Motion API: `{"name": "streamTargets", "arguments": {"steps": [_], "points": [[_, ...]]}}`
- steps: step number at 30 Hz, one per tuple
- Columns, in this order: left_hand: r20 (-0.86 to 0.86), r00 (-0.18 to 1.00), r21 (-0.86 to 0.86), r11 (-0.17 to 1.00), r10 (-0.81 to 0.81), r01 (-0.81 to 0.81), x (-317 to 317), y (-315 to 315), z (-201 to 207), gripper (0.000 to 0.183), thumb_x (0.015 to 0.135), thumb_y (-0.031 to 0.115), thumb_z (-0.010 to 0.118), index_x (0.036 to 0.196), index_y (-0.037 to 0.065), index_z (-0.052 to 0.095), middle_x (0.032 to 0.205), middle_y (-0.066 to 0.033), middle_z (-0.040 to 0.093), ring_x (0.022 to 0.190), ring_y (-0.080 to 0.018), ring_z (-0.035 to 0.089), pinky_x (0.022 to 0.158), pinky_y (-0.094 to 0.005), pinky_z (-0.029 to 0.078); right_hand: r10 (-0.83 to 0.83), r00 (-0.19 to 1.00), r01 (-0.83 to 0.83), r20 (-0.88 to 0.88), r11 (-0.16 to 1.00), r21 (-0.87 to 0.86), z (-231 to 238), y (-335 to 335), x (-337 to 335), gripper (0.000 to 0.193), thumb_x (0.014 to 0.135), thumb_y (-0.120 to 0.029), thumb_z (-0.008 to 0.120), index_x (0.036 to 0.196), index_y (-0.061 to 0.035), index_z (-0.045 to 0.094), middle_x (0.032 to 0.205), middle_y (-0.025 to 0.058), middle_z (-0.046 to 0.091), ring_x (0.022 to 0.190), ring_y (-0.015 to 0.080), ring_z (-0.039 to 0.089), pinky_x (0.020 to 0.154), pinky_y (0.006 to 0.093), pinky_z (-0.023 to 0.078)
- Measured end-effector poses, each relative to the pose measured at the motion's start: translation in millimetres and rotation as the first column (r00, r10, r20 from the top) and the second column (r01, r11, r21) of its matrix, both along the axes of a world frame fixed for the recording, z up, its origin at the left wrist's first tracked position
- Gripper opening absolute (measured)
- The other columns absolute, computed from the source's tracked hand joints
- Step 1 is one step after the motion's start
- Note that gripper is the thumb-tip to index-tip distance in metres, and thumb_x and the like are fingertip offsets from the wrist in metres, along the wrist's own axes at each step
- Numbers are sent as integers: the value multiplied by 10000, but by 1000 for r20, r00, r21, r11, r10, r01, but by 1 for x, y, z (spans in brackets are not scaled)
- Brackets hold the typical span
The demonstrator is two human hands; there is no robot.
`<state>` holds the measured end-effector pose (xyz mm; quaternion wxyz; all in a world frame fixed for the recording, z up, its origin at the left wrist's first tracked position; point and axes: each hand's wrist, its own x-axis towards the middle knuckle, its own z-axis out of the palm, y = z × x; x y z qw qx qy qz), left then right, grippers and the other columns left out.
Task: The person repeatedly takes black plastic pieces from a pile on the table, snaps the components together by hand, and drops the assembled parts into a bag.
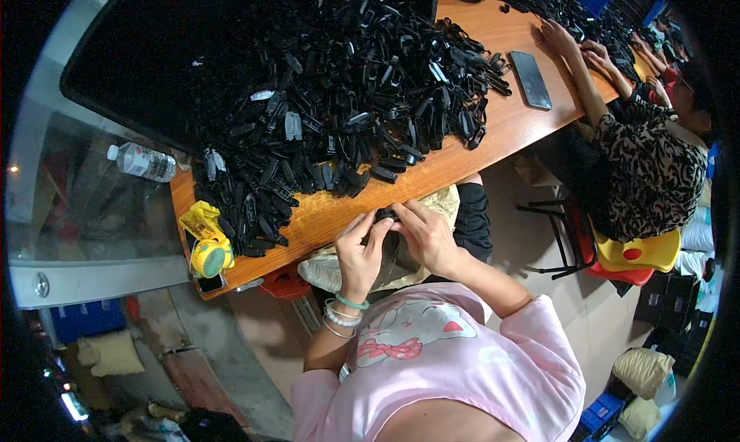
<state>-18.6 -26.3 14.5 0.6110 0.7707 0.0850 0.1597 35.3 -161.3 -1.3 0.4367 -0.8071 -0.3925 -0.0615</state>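
Observation:
Both my hands meet just off the near edge of the wooden table (pixel 327 215), over my lap. Pinched between their fingertips is a small black plastic piece (pixel 385 214), mostly covered by the fingers. My left hand (pixel 359 249) grips it from the left, with bracelets on that wrist. From the right, my right hand (pixel 422 234) closes on the same piece. Beyond them spreads a big heap of black plastic clips (pixel 331 110), with a few grey or white ones among them. A light-coloured sack (pixel 439 207) lies under my hands.
A yellow round object (pixel 210 257) with yellow wrapping sits at the table's left corner. On the windowsill lies a plastic bottle (pixel 142 162). A phone (pixel 529 80) rests at the right. Beyond it a co-worker in a patterned top (pixel 647 172) reaches over more black pieces.

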Motion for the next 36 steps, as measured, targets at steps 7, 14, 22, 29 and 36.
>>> {"name": "streamTargets", "arguments": {"steps": [7, 14, 22, 29, 36], "points": [[-4, 999, 151, 988, -37, 37, 2, 9, -22, 327, 793, 82, 677, 1083, -52, 609, 945, -123, 608, 794, -180, 577, 686, -271, 459, -118, 989, 117, 92, 993, 11, -11, 4, -1, 428, 689, -54, 678, 1103, -53, 572, 951, 127, 556, 776, 299, 567, 641, 369, 476], [-123, 990, -363, 931, -69, 20, -9, 15, -17, 306, 796, 9, 639, 1101, -6, 630, 869, -12, 600, 579, -26, 457, 489, -178, 362, 37, 921, 70, -389, 964, 257, 1, 1, 3, 318, 742, -89, 688, 1037, -9, 602, 1014, 147, 592, 899, 308, 567, 800, 353, 447], [24, 984, -190, 965, -178, 179, -9, 24, -15, 259, 765, -1, 663, 1024, -10, 660, 889, -72, 643, 732, -106, 555, 620, -207, 430, 143, 858, 8, -493, 957, 291, 0, -10, 4, 238, 756, -31, 677, 982, 16, 617, 871, 104, 628, 805, 189, 599, 721, 285, 462], [-36, 992, -377, 921, -123, 100, -10, 21, -29, 247, 781, 9, 653, 1028, 0, 664, 848, -37, 630, 600, -67, 511, 522, -192, 394, 147, 796, 0, -587, 970, 243, -3, -6, 6, 280, 743, -21, 704, 1007, 16, 619, 904, 80, 618, 888, 158, 577, 785, 289, 454], [-83, 989, -671, 741, -125, 37, -14, 15, -36, 248, 801, 26, 637, 1047, -4, 649, 653, 14, 547, 472, -35, 426, 429, -182, 310, 143, 841, 43, -522, 944, 328, -10, -5, 5, 278, 727, -52, 728, 980, -7, 623, 861, 62, 607, 787, 150, 558, 709, 266, 439]]}}
